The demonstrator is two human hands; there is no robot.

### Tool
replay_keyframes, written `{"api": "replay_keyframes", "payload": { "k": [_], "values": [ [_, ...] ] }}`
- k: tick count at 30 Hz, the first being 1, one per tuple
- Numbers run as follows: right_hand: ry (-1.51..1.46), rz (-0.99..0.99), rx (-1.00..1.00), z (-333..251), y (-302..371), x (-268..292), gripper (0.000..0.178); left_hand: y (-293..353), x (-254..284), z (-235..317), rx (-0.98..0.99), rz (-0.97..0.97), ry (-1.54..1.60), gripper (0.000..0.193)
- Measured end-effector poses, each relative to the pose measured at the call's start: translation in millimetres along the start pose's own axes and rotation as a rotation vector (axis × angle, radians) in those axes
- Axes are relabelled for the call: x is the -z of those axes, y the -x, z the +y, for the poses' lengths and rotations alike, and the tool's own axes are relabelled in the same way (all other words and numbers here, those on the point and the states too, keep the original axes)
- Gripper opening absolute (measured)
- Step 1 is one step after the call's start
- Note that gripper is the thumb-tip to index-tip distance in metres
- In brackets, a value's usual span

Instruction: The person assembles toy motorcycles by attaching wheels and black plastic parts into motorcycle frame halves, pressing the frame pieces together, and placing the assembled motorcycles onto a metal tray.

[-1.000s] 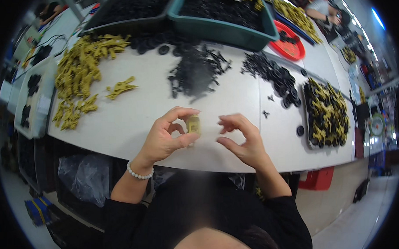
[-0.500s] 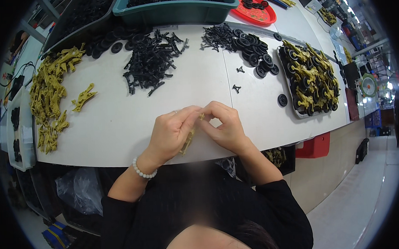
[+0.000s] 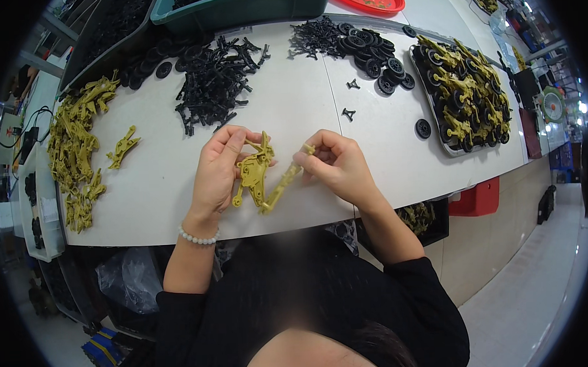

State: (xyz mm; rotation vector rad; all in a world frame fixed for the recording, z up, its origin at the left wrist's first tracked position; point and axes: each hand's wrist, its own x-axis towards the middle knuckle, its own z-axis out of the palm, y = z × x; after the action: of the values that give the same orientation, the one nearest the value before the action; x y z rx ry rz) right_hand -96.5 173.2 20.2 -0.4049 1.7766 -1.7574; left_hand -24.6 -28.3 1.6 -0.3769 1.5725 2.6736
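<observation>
My left hand is closed on an olive-yellow plastic frame piece, which stands out to the right of the fingers above the table's near edge. Pinched between the thumb and fingers of my right hand is a narrow yellow plastic bar, slanting down to the left, slightly blurred. Its lower end meets or overlaps the frame piece's bottom; I cannot tell whether they are joined. A single yellow piece lies left of my hands. Two small black forked parts, one of them a Y-shaped part, lie beyond my right hand.
A yellow parts pile covers the left side. Black bar-shaped parts and black wheels lie farther back. At right stands a tray of yellow frames with wheels. A green bin and a red tray line the back.
My hands have moved apart from being close together. The yellow frame piece and the bar, mostly hidden before, now show between them. The view has shifted slightly.
</observation>
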Motion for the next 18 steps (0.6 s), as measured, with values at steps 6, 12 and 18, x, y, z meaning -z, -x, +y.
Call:
{"api": "replay_keyframes", "payload": {
  "k": [6,12,18],
  "values": [
    [0.615,0.166,0.294,16,16,19,0.013,15,23,25,-0.135,0.134,-0.385,0.02],
    [0.977,0.102,0.577,9,25,40,0.021,31,37,25,-0.386,0.357,-1.054,0.023],
    [0.976,0.301,0.392,3,-7,89,0.022,49,-38,-8,-0.657,0.035,-1.46,0.056]
  ]
}}
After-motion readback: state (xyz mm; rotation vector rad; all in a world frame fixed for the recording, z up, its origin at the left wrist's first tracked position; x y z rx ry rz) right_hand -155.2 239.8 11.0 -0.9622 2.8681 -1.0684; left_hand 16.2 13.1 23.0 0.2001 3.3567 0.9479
